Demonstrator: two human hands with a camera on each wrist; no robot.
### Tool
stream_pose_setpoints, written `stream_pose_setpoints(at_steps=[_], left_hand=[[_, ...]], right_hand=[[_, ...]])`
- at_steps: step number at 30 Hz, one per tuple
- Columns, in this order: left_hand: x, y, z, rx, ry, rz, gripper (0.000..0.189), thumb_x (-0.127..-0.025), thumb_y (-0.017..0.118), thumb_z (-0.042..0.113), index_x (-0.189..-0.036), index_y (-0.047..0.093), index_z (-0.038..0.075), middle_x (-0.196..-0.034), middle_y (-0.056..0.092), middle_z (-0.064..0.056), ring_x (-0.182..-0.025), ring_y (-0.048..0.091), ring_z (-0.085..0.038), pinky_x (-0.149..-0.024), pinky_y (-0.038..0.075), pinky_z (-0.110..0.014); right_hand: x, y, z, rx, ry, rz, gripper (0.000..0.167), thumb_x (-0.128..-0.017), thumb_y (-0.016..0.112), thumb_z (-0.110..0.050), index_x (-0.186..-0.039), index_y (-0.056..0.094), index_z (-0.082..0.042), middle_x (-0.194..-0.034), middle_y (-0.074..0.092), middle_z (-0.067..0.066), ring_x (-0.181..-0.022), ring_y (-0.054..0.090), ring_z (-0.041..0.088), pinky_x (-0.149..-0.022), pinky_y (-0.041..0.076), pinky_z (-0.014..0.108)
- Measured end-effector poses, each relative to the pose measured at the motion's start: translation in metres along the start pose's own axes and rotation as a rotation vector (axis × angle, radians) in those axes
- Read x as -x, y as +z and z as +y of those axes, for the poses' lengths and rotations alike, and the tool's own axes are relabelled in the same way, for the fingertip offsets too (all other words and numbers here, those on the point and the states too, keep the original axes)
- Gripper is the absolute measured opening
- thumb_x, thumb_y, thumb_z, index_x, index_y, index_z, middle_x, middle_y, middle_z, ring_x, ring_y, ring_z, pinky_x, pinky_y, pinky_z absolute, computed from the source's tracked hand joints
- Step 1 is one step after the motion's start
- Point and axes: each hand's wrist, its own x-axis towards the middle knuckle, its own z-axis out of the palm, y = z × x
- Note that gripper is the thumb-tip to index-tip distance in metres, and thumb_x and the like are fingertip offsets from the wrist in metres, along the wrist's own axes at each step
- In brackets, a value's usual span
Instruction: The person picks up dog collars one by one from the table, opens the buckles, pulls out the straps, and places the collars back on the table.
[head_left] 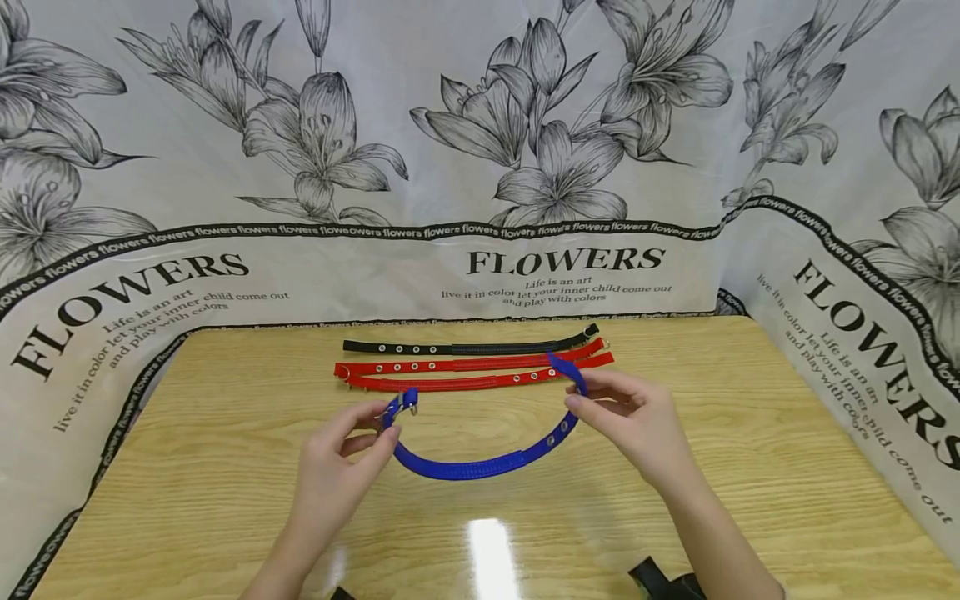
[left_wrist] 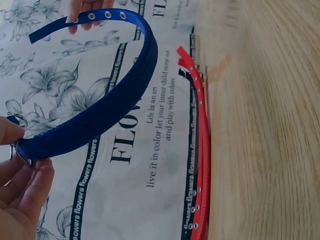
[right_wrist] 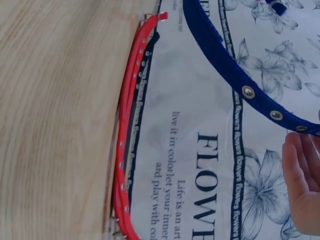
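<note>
A blue pet collar (head_left: pixel 465 470) with metal eyelets hangs in a curve between both hands, above the table. My left hand (head_left: pixel 347 454) pinches its buckle end, where a metal buckle and ring show in the left wrist view. Near the eyelet end, my right hand (head_left: pixel 628 417) pinches the strap between thumb and fingers, and the blue tip sticks out past them. In the right wrist view, the fingers (right_wrist: pixel 300 170) sit at the collar's lower edge beside the eyelets (right_wrist: pixel 276 115).
Behind the blue collar, two red collars (head_left: pixel 472 364) and a black collar (head_left: pixel 495 348) lie side by side on the wooden table (head_left: pixel 225 500). A flower-printed cloth (head_left: pixel 360 275) hangs at the back and sides. Dark objects (head_left: pixel 663 581) show at the near edge.
</note>
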Motion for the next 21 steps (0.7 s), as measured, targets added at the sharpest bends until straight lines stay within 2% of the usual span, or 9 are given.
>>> stream_pose_setpoints(at_steps=[2, 4, 7, 9, 11, 15, 18, 21], left_hand=[[-0.002, -0.002, -0.003, -0.070, 0.004, 0.024, 0.026, -0.073, 0.070, -0.014, -0.096, 0.066, -0.003, -0.088, 0.068, -0.009, -0.078, 0.064, -0.012, -0.066, 0.054, -0.020], [-0.004, -0.004, -0.006, -0.129, -0.002, 0.044, 0.026, -0.072, 0.068, -0.016, -0.095, 0.065, -0.004, -0.086, 0.068, -0.010, -0.076, 0.065, -0.015, -0.066, 0.053, -0.017], [-0.006, -0.008, -0.011, -0.192, -0.086, 0.071, 0.025, -0.073, 0.064, -0.017, -0.094, 0.063, -0.005, -0.086, 0.068, -0.012, -0.075, 0.065, -0.018, -0.065, 0.052, -0.015], [-0.008, -0.011, -0.015, -0.210, -0.183, 0.076, 0.022, -0.075, 0.062, -0.015, -0.095, 0.062, -0.005, -0.087, 0.068, -0.014, -0.075, 0.066, -0.017, -0.065, 0.051, -0.014], [-0.009, -0.014, -0.020, -0.211, -0.275, 0.080, 0.018, -0.079, 0.062, -0.010, -0.096, 0.062, -0.005, -0.089, 0.068, -0.014, -0.076, 0.065, -0.013, -0.065, 0.051, -0.013], [-0.011, -0.022, -0.030, -0.185, -0.388, 0.056, 0.012, -0.086, 0.063, 0.001, -0.097, 0.064, -0.003, -0.094, 0.069, -0.016, -0.079, 0.064, -0.006, -0.065, 0.051, -0.014], [-0.013, -0.027, -0.036, -0.138, -0.468, 0.020, 0.015, -0.089, 0.062, 0.009, -0.101, 0.064, -0.001, -0.100, 0.067, -0.016, -0.082, 0.064, -0.004, -0.068, 0.052, -0.016], [-0.017, -0.030, -0.043, -0.076, -0.577, 0.012, 0.021, -0.091, 0.061, 0.012, -0.106, 0.063, -0.001, -0.106, 0.065, -0.017, -0.083, 0.064, -0.005, -0.071, 0.053, -0.020]], right_hand=[[-0.003, -0.004, 0.003, -0.012, 0.034, 0.038, 0.024, -0.082, 0.071, -0.007, -0.104, 0.066, 0.003, -0.089, 0.067, 0.004, -0.081, 0.065, 0.012, -0.072, 0.054, 0.025], [-0.007, -0.007, 0.008, -0.079, 0.061, 0.072, 0.018, -0.083, 0.070, -0.007, -0.100, 0.069, -0.002, -0.086, 0.068, -0.001, -0.079, 0.066, 0.011, -0.072, 0.054, 0.025], [-0.014, -0.011, 0.016, -0.254, 0.095, 0.123, 0.011, -0.085, 0.067, -0.004, -0.092, 0.071, -0.010, -0.084, 0.068, -0.001, -0.075, 0.066, 0.012, -0.070, 0.055, 0.025], [-0.019, -0.015, 0.022, -0.398, 0.121, 0.147, 0.011, -0.086, 0.065, -0.002, -0.090, 0.071, -0.010, -0.083, 0.068, 0.002, -0.072, 0.067, 0.013, -0.069, 0.055, 0.026], [-0.024, -0.018, 0.029, -0.518, 0.157, 0.170, 0.010, -0.087, 0.063, -0.002, -0.089, 0.070, -0.009, -0.083, 0.068, 0.003, -0.070, 0.067, 0.014, -0.068, 0.055, 0.026], [-0.030, -0.028, 0.042, -0.736, 0.261, 0.204, 0.010, -0.087, 0.061, 0.002, -0.088, 0.069, -0.004, -0.085, 0.068, 0.006, -0.068, 0.067, 0.015, -0.068, 0.055, 0.025], [-0.033, -0.034, 0.052, -0.839, 0.340, 0.225, 0.012, -0.086, 0.060, 0.006, -0.086, 0.069, -0.001, -0.085, 0.067, 0.008, -0.068, 0.067, 0.017, -0.068, 0.055, 0.026], [-0.034, -0.037, 0.061, -0.878, 0.412, 0.239, 0.014, -0.086, 0.059, 0.008, -0.084, 0.070, -0.001, -0.085, 0.067, 0.009, -0.068, 0.067, 0.017, -0.069, 0.055, 0.026]])
